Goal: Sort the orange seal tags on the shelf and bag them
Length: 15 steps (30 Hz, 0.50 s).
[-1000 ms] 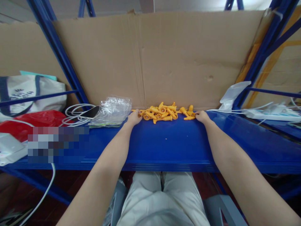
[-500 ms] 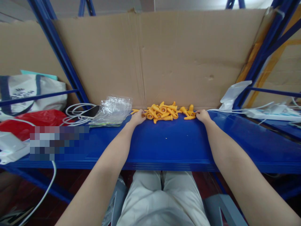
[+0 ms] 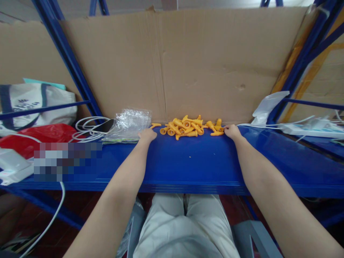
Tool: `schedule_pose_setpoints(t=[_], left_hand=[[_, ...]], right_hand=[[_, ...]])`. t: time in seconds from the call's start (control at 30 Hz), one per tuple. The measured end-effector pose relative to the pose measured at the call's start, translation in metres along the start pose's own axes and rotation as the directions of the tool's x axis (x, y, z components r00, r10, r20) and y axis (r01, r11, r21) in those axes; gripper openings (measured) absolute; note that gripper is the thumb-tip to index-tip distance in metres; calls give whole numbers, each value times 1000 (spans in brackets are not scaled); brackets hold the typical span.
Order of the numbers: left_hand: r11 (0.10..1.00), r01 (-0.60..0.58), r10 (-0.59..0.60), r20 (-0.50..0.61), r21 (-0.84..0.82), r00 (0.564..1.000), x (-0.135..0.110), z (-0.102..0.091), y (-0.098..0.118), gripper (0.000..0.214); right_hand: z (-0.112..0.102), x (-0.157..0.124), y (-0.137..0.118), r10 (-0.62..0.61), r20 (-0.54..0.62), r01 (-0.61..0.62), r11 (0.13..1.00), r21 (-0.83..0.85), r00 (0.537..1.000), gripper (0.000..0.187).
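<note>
A pile of orange winged plastic pieces (image 3: 185,127), hollow and cone-shaped at one end, lies against the cardboard at the back of the blue shelf. My left hand (image 3: 147,134) is palm down at the right edge of the clear plastic bags (image 3: 130,123), fingers somewhat spread. Just beyond it lies a single orange piece (image 3: 156,125), apart from the pile. My right hand (image 3: 232,132) has its fingers drawn together at the pile's right end, beside a small orange cluster (image 3: 215,127). What its fingertips hold, if anything, is hidden.
A cardboard sheet (image 3: 204,64) stands behind the blue shelf (image 3: 188,168). To the left are coiled white cables (image 3: 83,129), a dark phone (image 3: 106,126), a red bag (image 3: 48,138) and a canvas bag (image 3: 59,104). A white power strip (image 3: 311,129) sits at right.
My left hand has moved left, off the pile's left end to the plastic bags, uncovering orange pieces there. My right hand has barely moved.
</note>
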<state>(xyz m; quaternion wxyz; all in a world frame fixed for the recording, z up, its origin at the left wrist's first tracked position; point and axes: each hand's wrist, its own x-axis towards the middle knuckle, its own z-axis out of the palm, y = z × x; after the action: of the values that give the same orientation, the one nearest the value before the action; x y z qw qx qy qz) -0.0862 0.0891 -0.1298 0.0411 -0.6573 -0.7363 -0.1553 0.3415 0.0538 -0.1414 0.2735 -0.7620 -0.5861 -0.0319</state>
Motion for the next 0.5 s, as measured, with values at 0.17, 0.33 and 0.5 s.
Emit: schedule_pose_setpoints(t=[0.17, 0.33, 0.5], left_hand=[[999, 50, -51, 54, 21, 997, -2, 0, 4, 51], [997, 59, -62, 44, 55, 997, -10, -6, 7, 49], [997, 74, -74, 39, -2, 997, -6, -2, 3, 53]], right_hand=[[0, 0, 0, 12, 14, -12, 1000, 1, 1000, 38], [-1, -1, -1, -4, 12, 4, 1000, -7, 1000, 36], [-5, -5, -6, 27, 38, -27, 1000, -4, 999, 40]])
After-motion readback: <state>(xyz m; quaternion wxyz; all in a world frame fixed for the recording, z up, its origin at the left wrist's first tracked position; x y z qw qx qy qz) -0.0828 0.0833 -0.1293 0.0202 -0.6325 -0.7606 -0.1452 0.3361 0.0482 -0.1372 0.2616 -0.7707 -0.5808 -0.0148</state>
